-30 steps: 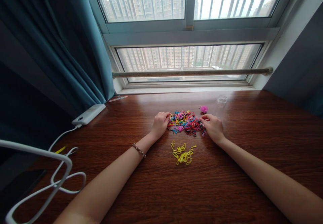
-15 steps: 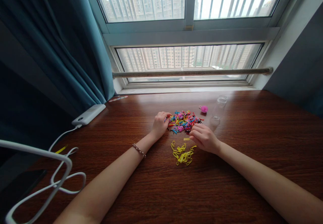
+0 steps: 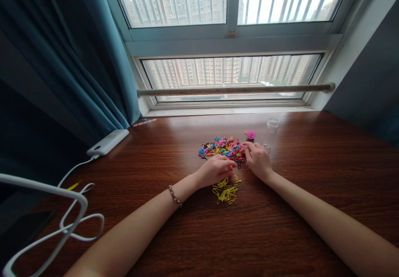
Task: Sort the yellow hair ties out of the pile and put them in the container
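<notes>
A heap of small multicoloured rubber bands point(image 3: 222, 147) lies on the brown wooden table. Nearer to me is a separate small pile of yellow rubber bands point(image 3: 227, 191). My left hand point(image 3: 215, 170), with a braided band on its wrist, hovers between the two piles and partly covers both. Its thumb and fingers come together, but what is between them is too small to make out. My right hand point(image 3: 258, 160) is at the heap's right edge, fingertips touching the bands there in a pinch; the exact band is hidden.
Beyond my right hand stand a clear jar point(image 3: 270, 132) and a pink lid point(image 3: 250, 134). At the left are a white power bank point(image 3: 107, 142) with a looping white cable point(image 3: 84, 210), a dark flat object point(image 3: 25, 231) and a blue curtain point(image 3: 102, 73). A window lies behind the table.
My left hand has moved from the heap's left side to the right and nearer, above the yellow pile. The right hand has gone forward and slightly right to the heap's right edge.
</notes>
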### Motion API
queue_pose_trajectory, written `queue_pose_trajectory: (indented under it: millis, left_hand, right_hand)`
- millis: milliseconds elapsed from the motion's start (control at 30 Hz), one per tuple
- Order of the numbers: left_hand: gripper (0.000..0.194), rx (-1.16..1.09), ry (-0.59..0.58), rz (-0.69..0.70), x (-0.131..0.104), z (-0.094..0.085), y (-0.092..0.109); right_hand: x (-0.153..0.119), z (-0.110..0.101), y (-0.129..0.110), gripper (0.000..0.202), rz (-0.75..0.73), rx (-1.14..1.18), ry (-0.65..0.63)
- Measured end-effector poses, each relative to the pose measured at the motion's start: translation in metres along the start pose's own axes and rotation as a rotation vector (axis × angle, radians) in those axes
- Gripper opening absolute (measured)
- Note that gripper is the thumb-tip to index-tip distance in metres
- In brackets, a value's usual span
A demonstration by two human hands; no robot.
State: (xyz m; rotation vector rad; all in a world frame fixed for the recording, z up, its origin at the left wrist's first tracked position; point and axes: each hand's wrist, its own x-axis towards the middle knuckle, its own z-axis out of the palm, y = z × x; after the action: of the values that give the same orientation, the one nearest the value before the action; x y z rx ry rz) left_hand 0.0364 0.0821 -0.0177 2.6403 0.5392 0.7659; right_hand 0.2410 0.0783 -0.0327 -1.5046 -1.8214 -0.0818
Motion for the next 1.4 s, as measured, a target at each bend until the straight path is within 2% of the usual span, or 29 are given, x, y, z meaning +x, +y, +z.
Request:
queue_pose_trajectory:
  millis: [67, 133, 300, 367, 567, 900, 1133, 1267, 1400]
  left_hand:
    - [0.023, 0.025, 0.001, -0.001, 0.0, 0.0, 0.0]
    - [0.021, 0.055, 0.063, -0.051, -0.001, -0.002, -0.006]
    - [0.013, 0.205, 0.38, -0.313, -0.004, -0.01, -0.033]
    - [0.009, 0.296, 0.436, -0.394, -0.006, -0.014, -0.043]
    - [0.007, 0.427, 0.422, -0.484, -0.01, -0.019, -0.056]
    - [0.016, 0.435, 0.389, -0.504, -0.009, -0.019, -0.053]
    - [0.022, 0.411, 0.4, -0.503, -0.009, -0.02, -0.054]
    - [0.012, 0.395, 0.389, -0.491, -0.009, -0.019, -0.053]
    - [0.011, 0.389, 0.302, -0.481, -0.008, -0.018, -0.049]
  right_hand:
    - [0.0, -0.002, 0.001, 0.022, 0.084, -0.095, 0.055]
    - [0.001, -0.004, 0.001, 0.021, 0.103, -0.101, 0.08]
    - [0.0, -0.002, 0.001, 0.02, -0.039, 0.053, -0.018]
    - [-0.001, 0.0, 0.002, 0.024, -0.046, 0.037, -0.061]
    - [0.001, 0.002, 0.005, 0.017, -0.003, 0.082, -0.113]
    - [0.001, 0.001, 0.008, 0.015, 0.065, 0.108, 0.025]
    - [0.0, -0.004, 0.002, 0.014, 0.031, 0.093, 0.105]
    - [0.0, -0.004, 0.002, 0.014, -0.009, 0.098, 0.057]
    - [0.0, -0.001, 0.004, 0.012, -0.079, 0.04, -0.054]
